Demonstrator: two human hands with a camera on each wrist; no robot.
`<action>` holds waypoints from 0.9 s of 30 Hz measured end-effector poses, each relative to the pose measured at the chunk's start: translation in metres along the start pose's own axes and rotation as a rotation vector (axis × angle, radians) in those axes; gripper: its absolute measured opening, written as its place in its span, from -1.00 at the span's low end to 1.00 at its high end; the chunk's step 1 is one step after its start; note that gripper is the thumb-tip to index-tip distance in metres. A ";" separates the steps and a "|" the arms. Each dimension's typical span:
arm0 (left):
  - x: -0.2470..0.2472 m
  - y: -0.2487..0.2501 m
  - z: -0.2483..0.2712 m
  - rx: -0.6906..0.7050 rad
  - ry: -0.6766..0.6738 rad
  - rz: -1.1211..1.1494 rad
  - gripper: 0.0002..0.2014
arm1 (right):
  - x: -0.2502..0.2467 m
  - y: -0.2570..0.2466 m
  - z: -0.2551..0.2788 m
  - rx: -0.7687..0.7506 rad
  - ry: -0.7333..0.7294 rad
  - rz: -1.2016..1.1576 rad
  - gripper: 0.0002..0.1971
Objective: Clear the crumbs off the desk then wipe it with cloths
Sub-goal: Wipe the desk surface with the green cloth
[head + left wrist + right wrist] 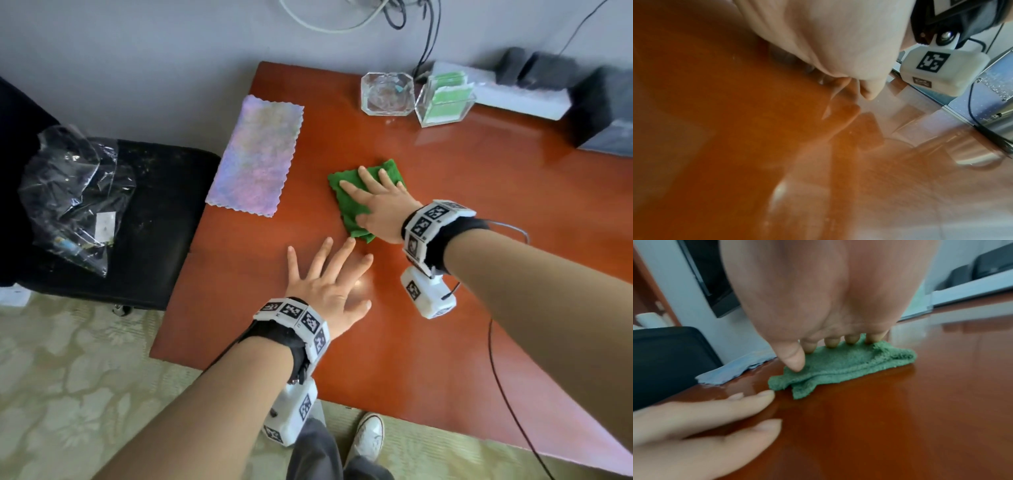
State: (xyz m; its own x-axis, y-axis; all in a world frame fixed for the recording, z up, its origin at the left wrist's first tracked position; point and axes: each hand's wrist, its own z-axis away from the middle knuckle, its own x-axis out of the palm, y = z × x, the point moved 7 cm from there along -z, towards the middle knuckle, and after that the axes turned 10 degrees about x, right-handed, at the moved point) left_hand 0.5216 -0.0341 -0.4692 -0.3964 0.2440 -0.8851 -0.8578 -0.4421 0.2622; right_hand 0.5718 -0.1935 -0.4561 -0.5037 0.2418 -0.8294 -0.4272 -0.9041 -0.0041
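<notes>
A folded green cloth [349, 202] [840, 366] lies near the middle of the glossy red-brown desk [479, 212]. My right hand [380, 202] [818, 308] presses flat on it, fingers straight and spread. My left hand [329, 284] [828, 40] rests flat on the bare desk just in front of the cloth, fingers spread; its fingertips [764, 395] show in the right wrist view, close to the cloth's near corner. A pale lilac cloth [255, 154] [731, 371] lies flat at the desk's left edge. I cannot make out any crumbs.
A clear glass ashtray [387, 93] and a clear box of green cards [445, 101] stand at the back. A white power strip [520, 94] with black adapters lines the back right. Left of the desk, a black chair [150, 219] carries a plastic bag [75, 195].
</notes>
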 end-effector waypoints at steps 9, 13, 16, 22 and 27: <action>-0.003 0.001 0.002 0.015 0.032 0.018 -0.34 | 0.013 0.111 0.018 0.293 0.090 -0.247 -0.27; -0.004 0.001 0.004 0.027 0.028 0.033 -0.35 | 0.023 0.110 0.037 0.325 0.130 -0.257 -0.29; -0.005 0.002 0.007 0.044 0.013 0.025 -0.35 | 0.046 0.091 0.067 0.294 0.138 -0.216 -0.28; -0.012 0.005 0.012 0.086 -0.006 -0.038 -0.32 | 0.066 0.081 0.091 0.271 0.117 -0.155 -0.27; -0.023 0.031 0.024 0.120 -0.111 -0.057 -0.32 | 0.056 0.089 0.079 0.304 0.070 -0.209 -0.26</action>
State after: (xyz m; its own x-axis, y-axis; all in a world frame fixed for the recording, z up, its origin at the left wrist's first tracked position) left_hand 0.4967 -0.0324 -0.4312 -0.3741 0.3622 -0.8537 -0.9101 -0.3205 0.2629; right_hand 0.4465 -0.2329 -0.4590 -0.3341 0.3753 -0.8646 -0.7241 -0.6894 -0.0195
